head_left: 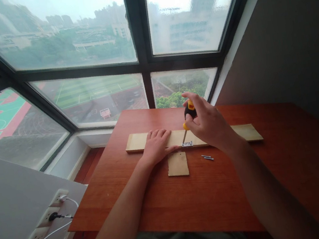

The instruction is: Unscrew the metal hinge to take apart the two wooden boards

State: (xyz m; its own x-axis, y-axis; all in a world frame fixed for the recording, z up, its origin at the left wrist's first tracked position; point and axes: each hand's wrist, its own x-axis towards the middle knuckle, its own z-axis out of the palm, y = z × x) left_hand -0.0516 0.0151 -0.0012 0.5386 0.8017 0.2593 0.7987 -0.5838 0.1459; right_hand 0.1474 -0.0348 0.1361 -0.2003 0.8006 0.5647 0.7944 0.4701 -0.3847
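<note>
A long pale wooden board (134, 143) lies across the reddish table. My left hand (157, 146) rests flat on the board, left of a small silver metal hinge or bracket (187, 144) at its near edge. My right hand (208, 122) is closed round the black and yellow handle of a screwdriver (185, 135). The screwdriver leans, its tip down at the metal piece; whether a screw sits under the tip is too small to tell. Just below lies a small square wooden piece (177, 165) with a dark hole near its top edge.
Two screws (207, 157) lie on the table (202, 197) to the right of the small wooden piece. Windows (82, 89) stand behind the table, a wall (271, 45) to the right. Wall sockets with plugs and cables (55, 215) are at the lower left.
</note>
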